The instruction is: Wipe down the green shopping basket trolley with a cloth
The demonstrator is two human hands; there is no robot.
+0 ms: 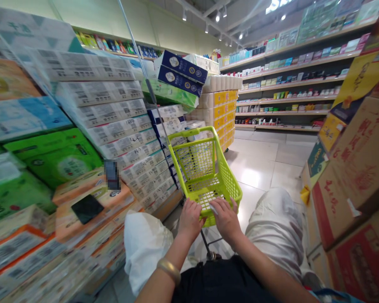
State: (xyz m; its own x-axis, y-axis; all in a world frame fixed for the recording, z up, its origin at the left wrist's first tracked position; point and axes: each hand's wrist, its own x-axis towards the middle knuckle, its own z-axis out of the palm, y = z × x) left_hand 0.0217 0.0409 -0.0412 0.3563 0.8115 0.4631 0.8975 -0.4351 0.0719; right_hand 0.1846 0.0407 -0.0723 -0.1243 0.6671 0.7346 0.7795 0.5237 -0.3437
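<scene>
A lime-green plastic shopping basket (205, 168) stands tilted on the floor in front of me, its mesh side facing me and a thin metal pull handle (142, 67) rising up to the left. My left hand (189, 219) grips the basket's near rim with fingers curled over it; a gold bangle (169, 269) is on that wrist. My right hand (225, 216) rests on the same rim just to the right, fingers bent over the edge. My knees in light trousers flank the basket.
Stacked tissue packs (113, 122) fill the left side, with a black phone (86, 208) lying on an orange pack. Red and brown cartons (356, 176) are stacked at right. A tiled aisle (265, 160) leads to far shelves (287, 84) of goods.
</scene>
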